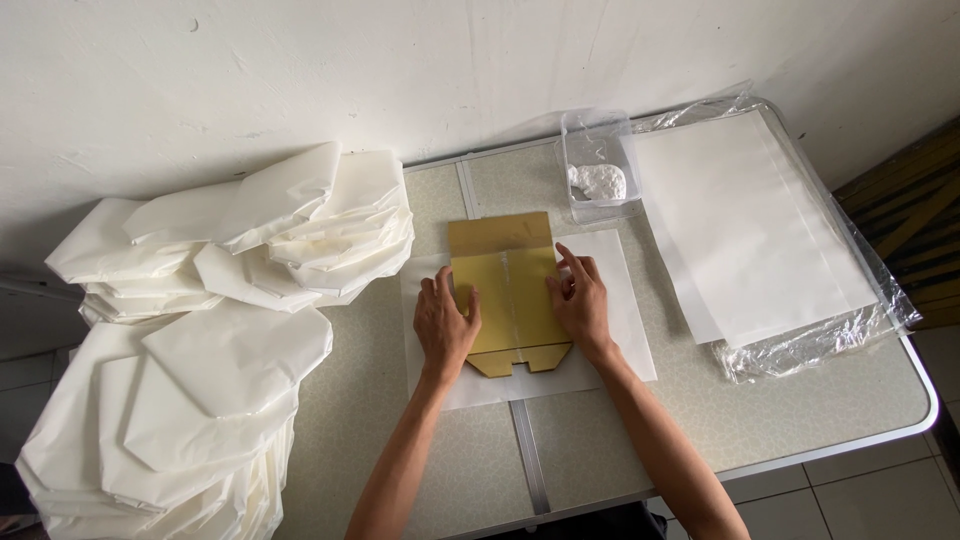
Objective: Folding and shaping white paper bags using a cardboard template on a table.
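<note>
Speckled grey folding table (800, 420) against a white wall. Left hand (443, 325) lies flat, palm down, fingers spread on the left edge of a flat golden-brown cardboard template (507, 290). Right hand (581, 300) presses its right edge, fingers extended, gripping nothing. Template rests mid-table on a white paper sheet (620, 290), upper flap darker, notched tabs at the bottom. Folded white paper bags (230, 340) heaped at left.

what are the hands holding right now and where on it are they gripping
Nothing is lifted. Both hands press flat on a brown cardboard template lying on a white paper sheet: the left hand at its left edge, the right hand at its right edge.
</note>
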